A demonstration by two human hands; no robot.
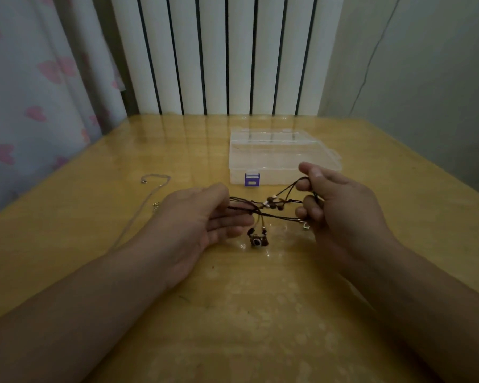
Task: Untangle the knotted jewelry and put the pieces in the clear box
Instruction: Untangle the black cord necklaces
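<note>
Between our two hands, just this side of the clear box, hangs the tangled dark cord jewelry [263,207]. Our left hand [202,217] lies palm up, its fingers nearly straight, and the cord ends run in under the thumb, though we cannot tell whether the thumb truly pinches them. Our right hand [335,205] has its grip closed on the other end: the fingers are curled and the dark loops pass around and between them. The cords stretch from one hand to the other, crossing in a knot set with small pale and brown beads. From that knot a small brown camera-shaped pendant [259,241] hangs down, low over the glossy yellow wooden counter [233,313]; whether it touches the surface we cannot tell.

Beyond the cords stands the clear plastic box with a purple latch [282,158], its lid shut, the latch facing us. Left of the box, well apart from it, a thin silver chain [152,194] lies loose on the counter, partly hidden behind our left wrist. Behind the box, past the counter's far edge, rises a white ribbed radiator [227,53], and left of that a pale curtain with pink hearts [39,92].
</note>
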